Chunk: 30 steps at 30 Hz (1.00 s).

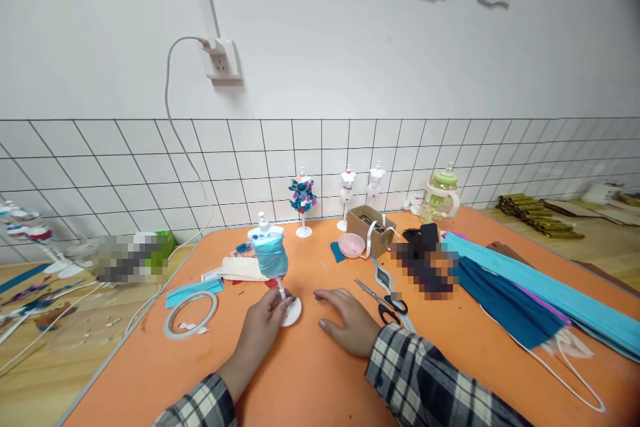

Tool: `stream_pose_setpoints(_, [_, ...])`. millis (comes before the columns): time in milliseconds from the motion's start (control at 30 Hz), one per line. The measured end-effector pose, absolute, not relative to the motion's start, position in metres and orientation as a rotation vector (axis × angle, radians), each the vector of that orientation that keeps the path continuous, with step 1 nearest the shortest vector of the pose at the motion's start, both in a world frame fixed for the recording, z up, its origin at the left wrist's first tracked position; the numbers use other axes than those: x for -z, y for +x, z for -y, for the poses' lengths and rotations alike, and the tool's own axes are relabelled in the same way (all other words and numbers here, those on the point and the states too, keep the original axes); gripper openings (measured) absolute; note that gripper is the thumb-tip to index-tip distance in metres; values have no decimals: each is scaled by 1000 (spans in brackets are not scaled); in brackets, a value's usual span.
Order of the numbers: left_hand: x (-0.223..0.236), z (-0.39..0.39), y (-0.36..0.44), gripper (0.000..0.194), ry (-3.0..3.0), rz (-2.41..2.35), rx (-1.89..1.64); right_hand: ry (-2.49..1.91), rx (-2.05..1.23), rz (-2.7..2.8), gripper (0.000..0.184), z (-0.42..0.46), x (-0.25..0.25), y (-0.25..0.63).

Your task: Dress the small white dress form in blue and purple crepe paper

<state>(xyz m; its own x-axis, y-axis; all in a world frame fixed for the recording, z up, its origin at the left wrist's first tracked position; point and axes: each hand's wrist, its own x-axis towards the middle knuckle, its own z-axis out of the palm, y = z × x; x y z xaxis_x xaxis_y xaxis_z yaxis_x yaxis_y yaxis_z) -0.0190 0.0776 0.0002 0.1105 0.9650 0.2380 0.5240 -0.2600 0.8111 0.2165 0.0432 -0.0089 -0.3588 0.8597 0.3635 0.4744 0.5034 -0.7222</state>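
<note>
A small white mannequin stand (270, 255) wrapped in light blue fabric stands upright on the orange table (320, 373). My left hand (265, 327) pinches the thin pole just above its round white base (293, 311). My right hand (347, 323) lies flat on the table beside the base, fingers stretched out and holding nothing. Black-handled scissors (385, 301) lie just right of my right hand.
A tape ring (191, 313) and a light blue strip (194, 291) lie at left. Behind stand a flower-covered mannequin (303, 197), two bare ones (347, 195), a pink bowl (351, 245), a cardboard box (371, 227) and a bottle (441, 197). Blue fabric rolls (525, 297) lie at right.
</note>
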Motion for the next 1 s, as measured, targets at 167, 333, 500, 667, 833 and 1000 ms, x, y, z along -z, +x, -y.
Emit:
stream_pose_setpoints(167, [2, -115, 16, 28, 1925, -1394, -1037, -1163, -467, 2099, 40, -43, -1, 237])
stream_pose_setpoints(333, [7, -137, 35, 25, 1966, -1362, -992, -1266, -432, 2177, 32, -52, 6, 239])
stream_pose_setpoints(500, [8, -138, 31, 26, 1991, -1303, -914, -1308, -514, 2226, 29, -54, 13, 234])
stream_pose_setpoints(667, [9, -139, 28, 28, 2020, -1299, -889, -1309, -549, 2256, 31, -54, 12, 234])
stream_pose_setpoints(833, [15, -141, 26, 28, 2055, -1313, -886, -1302, -518, 2287, 32, -53, 11, 235])
stream_pose_setpoints(1000, [23, -142, 23, 32, 2077, -1316, -917, -1308, -463, 2341, 35, -51, 11, 236])
